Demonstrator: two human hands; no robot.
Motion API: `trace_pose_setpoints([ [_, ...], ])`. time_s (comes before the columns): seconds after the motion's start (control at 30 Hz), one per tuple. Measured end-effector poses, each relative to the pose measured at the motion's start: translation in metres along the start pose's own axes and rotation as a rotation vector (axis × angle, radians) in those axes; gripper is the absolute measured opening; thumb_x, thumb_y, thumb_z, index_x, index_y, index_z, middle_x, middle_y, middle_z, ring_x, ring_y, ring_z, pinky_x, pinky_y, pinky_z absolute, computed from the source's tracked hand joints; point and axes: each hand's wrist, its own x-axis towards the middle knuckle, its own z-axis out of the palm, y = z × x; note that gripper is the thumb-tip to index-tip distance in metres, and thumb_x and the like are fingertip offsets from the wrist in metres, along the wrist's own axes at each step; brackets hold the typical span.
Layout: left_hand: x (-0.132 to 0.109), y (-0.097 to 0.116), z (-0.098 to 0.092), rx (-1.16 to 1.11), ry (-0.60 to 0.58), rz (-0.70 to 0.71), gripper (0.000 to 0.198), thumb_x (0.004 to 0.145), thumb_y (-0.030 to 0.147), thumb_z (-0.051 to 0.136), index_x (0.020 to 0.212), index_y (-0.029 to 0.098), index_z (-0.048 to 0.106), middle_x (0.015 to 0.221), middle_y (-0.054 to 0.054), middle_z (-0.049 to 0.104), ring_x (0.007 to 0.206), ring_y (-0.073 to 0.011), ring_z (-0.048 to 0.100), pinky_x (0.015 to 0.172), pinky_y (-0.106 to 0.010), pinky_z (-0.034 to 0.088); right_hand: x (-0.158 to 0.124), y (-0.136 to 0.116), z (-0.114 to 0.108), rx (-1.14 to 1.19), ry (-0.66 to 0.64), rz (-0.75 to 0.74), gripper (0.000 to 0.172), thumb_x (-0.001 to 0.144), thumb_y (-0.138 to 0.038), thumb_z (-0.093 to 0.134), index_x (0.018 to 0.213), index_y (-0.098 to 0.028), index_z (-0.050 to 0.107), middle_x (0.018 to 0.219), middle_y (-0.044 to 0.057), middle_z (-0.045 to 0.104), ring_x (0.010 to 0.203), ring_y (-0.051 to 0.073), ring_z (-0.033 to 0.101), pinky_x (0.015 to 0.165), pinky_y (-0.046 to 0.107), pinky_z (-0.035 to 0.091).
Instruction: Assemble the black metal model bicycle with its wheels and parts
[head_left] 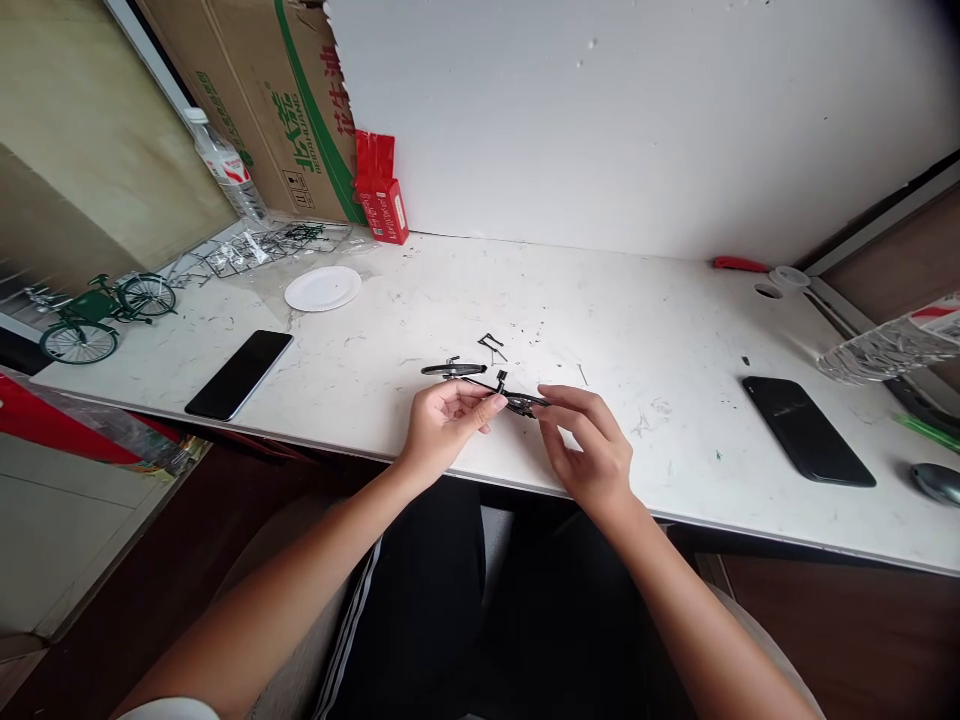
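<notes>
A small black model bicycle [501, 382] is held low over the table's front edge, between my two hands. My left hand [444, 420] is closed, with thumb and fingers pinching the bicycle's middle. One wheel [454, 370] sticks out beyond the left fingers. At the other end, my right hand [591, 438] has its fingertips on the rim of the second wheel [525, 403]. The left fingers partly hide the frame. Just behind the bicycle lie a small black bracket-like part [491, 343] and scattered black bits.
A finished green model bicycle [94, 310] stands at the far left. Phones lie at left [240, 375] and right [808, 430]. Further back are a white paper plate [322, 289], a red box [384, 205], wire-like part frames [262, 250] and a bottle [225, 165]. A mouse [937, 483] sits far right.
</notes>
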Motion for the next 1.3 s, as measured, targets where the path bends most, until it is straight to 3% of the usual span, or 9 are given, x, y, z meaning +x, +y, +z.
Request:
trace_pose_setpoints([
  [0.13, 0.0, 0.0, 0.0, -0.008, 0.011, 0.018, 0.034, 0.078, 0.044, 0.092, 0.089, 0.015, 0.079, 0.079, -0.006, 0.079, 0.062, -0.0149, 0.07, 0.063, -0.029, 0.059, 0.004, -0.004, -0.001, 0.02, -0.025, 0.005, 0.038, 0.092, -0.005, 0.074, 0.125, -0.024, 0.071, 0.12, 0.012, 0.074, 0.108, 0.026, 0.077, 0.086, 0.041, 0.069],
  [0.27, -0.005, 0.0, 0.003, -0.005, 0.03, 0.015, 0.032, 0.079, 0.043, 0.092, 0.089, 0.015, 0.079, 0.077, -0.006, 0.079, 0.06, -0.0147, 0.07, 0.062, -0.029, 0.06, 0.005, -0.005, -0.001, -0.021, 0.018, -0.012, 0.035, 0.089, -0.009, 0.082, 0.12, -0.021, 0.072, 0.115, 0.012, 0.075, 0.103, 0.026, 0.078, 0.087, 0.04, 0.069],
  [0.73, -0.028, -0.002, 0.021, 0.061, 0.144, 0.002, 0.032, 0.082, 0.043, 0.09, 0.096, 0.016, 0.082, 0.08, -0.006, 0.08, 0.065, -0.018, 0.075, 0.067, -0.031, 0.061, 0.002, -0.004, 0.001, -0.061, 0.092, 0.019, 0.027, 0.09, -0.006, 0.08, 0.111, -0.023, 0.076, 0.11, 0.01, 0.076, 0.095, 0.023, 0.078, 0.076, 0.037, 0.069],
  [1.3, -0.035, -0.006, 0.026, 0.079, 0.143, 0.077, 0.025, 0.085, 0.038, 0.089, 0.095, 0.017, 0.082, 0.084, -0.007, 0.082, 0.07, -0.0195, 0.077, 0.07, -0.031, 0.061, -0.002, -0.004, 0.004, -0.118, 0.16, 0.009, 0.024, 0.088, -0.01, 0.084, 0.107, -0.022, 0.076, 0.106, 0.01, 0.079, 0.09, 0.024, 0.08, 0.076, 0.038, 0.071],
])
